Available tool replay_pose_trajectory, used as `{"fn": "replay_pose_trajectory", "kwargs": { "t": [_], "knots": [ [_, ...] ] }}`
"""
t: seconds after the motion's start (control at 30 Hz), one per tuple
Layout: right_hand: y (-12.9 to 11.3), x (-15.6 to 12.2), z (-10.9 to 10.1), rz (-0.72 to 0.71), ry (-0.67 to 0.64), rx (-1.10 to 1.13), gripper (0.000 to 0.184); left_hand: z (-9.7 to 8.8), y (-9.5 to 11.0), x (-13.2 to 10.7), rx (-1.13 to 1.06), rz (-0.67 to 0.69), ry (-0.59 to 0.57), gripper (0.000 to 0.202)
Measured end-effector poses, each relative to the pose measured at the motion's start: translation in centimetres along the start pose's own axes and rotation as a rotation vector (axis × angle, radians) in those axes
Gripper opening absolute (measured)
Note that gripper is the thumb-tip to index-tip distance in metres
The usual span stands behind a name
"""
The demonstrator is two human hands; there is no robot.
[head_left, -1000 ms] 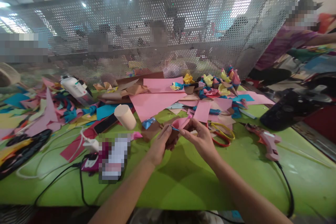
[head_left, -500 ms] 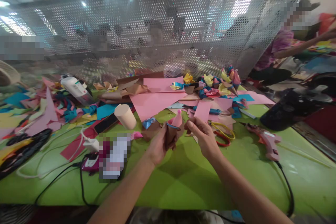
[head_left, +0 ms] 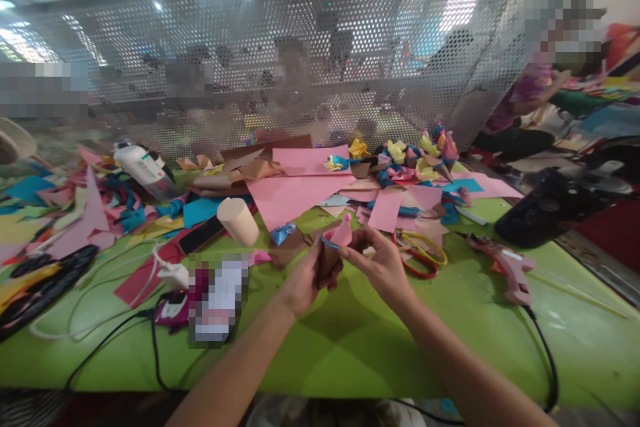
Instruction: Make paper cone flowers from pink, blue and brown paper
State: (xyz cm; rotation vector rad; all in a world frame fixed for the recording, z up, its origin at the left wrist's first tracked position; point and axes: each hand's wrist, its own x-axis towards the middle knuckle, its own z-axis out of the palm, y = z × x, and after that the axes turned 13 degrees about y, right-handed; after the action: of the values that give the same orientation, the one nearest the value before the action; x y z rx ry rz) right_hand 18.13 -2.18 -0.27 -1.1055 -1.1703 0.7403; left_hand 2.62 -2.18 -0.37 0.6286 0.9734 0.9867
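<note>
Right hand (head_left: 384, 261) moved back in, pinching blue-rimmed brown cone (head_left: 328, 259), peaked pink top (head_left: 342, 235), ball tip (head_left: 347, 217); left hand (head_left: 303, 282) clasping

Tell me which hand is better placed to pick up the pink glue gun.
Probably the right hand: the pink glue gun lies out on that side, nearer to it, and it seems only to touch the rim of the brown cone. The left hand is wrapped around the cone, farther away.

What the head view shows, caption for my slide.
Left hand holding a brown cone, right hand at its blue rim.
</note>
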Motion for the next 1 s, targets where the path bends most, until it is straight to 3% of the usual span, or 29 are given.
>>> {"fn": "replay_pose_trajectory", "kwargs": {
  "t": [0.23,0.83,1.0],
  "knots": [
    [-0.57,0.08,0.01,0.032,-0.032,0.016,0.038,0.16,0.2,-0.16,0.007,-0.003,-0.002,0.055],
    [-0.74,0.3,-0.12,0.064,-0.064,0.04,0.04,-0.41,-0.46,0.07,0.107,0.199,0.081,0.059],
    [-0.65,0.21,-0.02,0.049,-0.055,-0.021,0.039,-0.34,-0.11,-0.51,0.223,0.362,0.105,0.048]
  ]
}}
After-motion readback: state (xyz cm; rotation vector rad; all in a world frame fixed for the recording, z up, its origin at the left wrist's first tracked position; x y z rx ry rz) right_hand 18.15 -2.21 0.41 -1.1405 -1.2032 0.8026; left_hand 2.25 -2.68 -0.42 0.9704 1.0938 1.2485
